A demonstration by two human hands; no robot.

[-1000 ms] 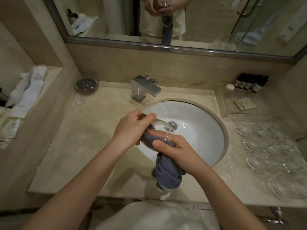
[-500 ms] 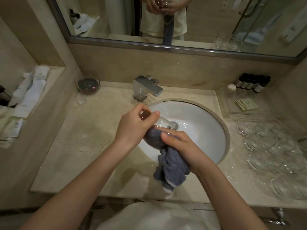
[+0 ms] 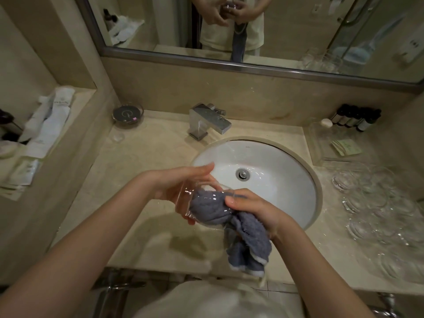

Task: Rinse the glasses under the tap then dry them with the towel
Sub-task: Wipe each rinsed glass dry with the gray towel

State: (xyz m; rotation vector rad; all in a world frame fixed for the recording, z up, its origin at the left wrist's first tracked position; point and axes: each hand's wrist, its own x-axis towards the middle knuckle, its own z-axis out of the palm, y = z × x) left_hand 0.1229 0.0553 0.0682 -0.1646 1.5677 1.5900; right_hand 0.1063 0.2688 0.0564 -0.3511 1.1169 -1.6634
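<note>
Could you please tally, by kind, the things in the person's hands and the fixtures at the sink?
Clear glass, held by the left hand: 1
Grey towel, gripped by the right hand, pushed into the glass: 1
Tap: 1
Basin: 1
Total: 4
The counter glasses overlap too much to count.

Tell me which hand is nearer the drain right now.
Right. The right hand, pushing the towel into the glass, sits just below the drain; the left hand holds the glass farther left.
</note>
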